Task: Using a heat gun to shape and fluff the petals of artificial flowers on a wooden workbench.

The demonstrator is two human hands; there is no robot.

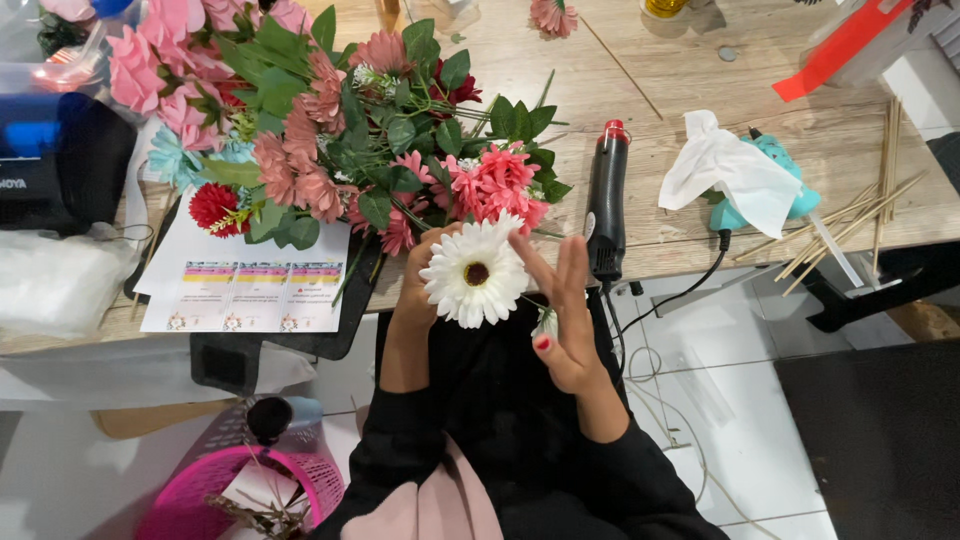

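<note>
Gripping the daisy point(474, 271) from behind, the left hand point(420, 275) holds it just off the table point(700, 215) edge; the right hand point(560, 310), fingers spread open, touches the daisy's right petals.

The flower point(476, 272) sits between the two hands, just in front of the table point(680, 70) edge. The left hand point(418, 285) is behind it on the left, and the right hand point(565, 315) is beside it on the right. A bunch of flowers point(340, 140) lies on the table, left of the heat gun point(607, 200). Right of the heat gun lies a glue gun point(770, 185) under a tissue point(730, 170). Sticks point(850, 230) lie farther right. A basket point(245, 495) stands on the floor below.
</note>
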